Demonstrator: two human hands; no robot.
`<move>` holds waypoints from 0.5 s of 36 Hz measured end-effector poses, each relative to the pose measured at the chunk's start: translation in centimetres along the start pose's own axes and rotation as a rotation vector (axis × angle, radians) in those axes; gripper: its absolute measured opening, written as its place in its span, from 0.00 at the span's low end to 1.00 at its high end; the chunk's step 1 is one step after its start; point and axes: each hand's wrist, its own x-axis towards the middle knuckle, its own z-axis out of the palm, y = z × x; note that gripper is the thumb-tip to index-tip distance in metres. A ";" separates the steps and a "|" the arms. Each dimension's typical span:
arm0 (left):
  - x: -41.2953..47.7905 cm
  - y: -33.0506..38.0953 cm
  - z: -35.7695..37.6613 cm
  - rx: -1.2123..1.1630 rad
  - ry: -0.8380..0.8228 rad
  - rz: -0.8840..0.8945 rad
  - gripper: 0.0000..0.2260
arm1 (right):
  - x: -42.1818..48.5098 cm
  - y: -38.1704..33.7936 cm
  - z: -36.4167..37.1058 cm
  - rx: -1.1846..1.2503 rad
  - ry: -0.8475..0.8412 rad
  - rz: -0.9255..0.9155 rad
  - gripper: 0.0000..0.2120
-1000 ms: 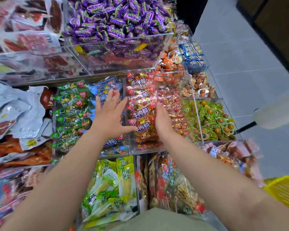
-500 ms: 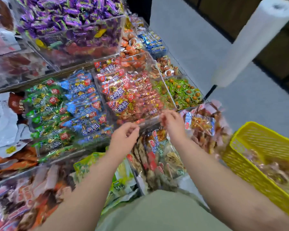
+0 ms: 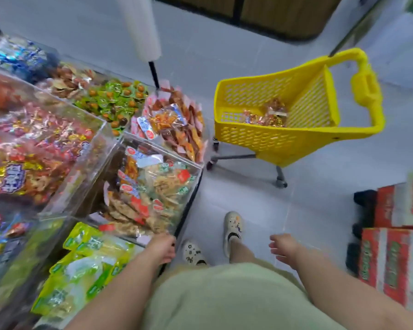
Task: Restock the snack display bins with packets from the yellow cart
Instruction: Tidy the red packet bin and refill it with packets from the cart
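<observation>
Grey floor, yellow cart standing off the counter's corner.
Grips now off the bins: right grip released, empty; left grip at the counter's corner, state unclear. Packets lie in the cart.

Bright, flat, cool-white light with no source in frame; the floor is washed pale grey and shadows are weak and soft, just a faint one under the yellow cart. Heavy motion blur throughout, worst at the left and right edges: packets at left and red boxes at lower right smear, print unreadable. Wide-angle distortion bows the floor lines toward the corners, with mild glare on the clear bin walls; the centre is sharpest.
</observation>
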 end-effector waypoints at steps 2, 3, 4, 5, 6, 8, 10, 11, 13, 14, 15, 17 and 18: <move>0.4 0.7 1.0 0.035 0.049 0.020 0.06 | 0.6 2.9 -2.4 0.083 0.011 0.077 0.03; 0.5 1.3 1.6 0.031 0.048 0.022 0.07 | 0.9 4.1 -3.4 0.119 0.016 0.112 0.02; 0.5 2.0 2.4 0.024 0.025 0.020 0.07 | 1.2 5.1 -4.3 0.150 0.023 0.142 0.02; 0.4 2.8 3.1 0.036 -0.007 0.014 0.07 | 1.6 5.7 -5.0 0.178 0.032 0.164 0.03; 0.2 3.6 3.9 0.082 -0.039 0.016 0.07 | 2.0 6.1 -5.8 0.202 0.039 0.176 0.03; 0.0 5.3 5.7 0.225 -0.072 0.040 0.06 | 2.9 6.1 -7.2 0.229 0.046 0.174 0.04; -0.2 7.1 7.6 0.326 -0.079 0.076 0.07 | 3.7 5.1 -8.8 0.231 0.045 0.149 0.05; -0.2 8.1 8.7 0.353 -0.078 0.094 0.10 | 4.1 4.4 -9.7 0.228 0.043 0.131 0.04; -0.2 9.7 10.6 0.390 -0.071 0.118 0.13 | 4.6 2.5 -11.7 0.221 0.020 0.097 0.03; -0.1 10.4 11.5 0.399 -0.074 0.134 0.13 | 4.9 1.4 -12.7 0.214 0.011 0.080 0.03; 0.0 11.0 12.4 0.414 -0.083 0.150 0.12 | 5.2 0.3 -13.8 0.209 0.010 0.059 0.04; 0.3 12.1 13.8 0.474 -0.105 0.188 0.12 | 5.7 -1.8 -15.7 0.210 0.023 0.014 0.04; 0.4 12.6 14.3 0.514 -0.102 0.207 0.12 | 5.8 -2.8 -16.5 0.214 0.033 -0.006 0.05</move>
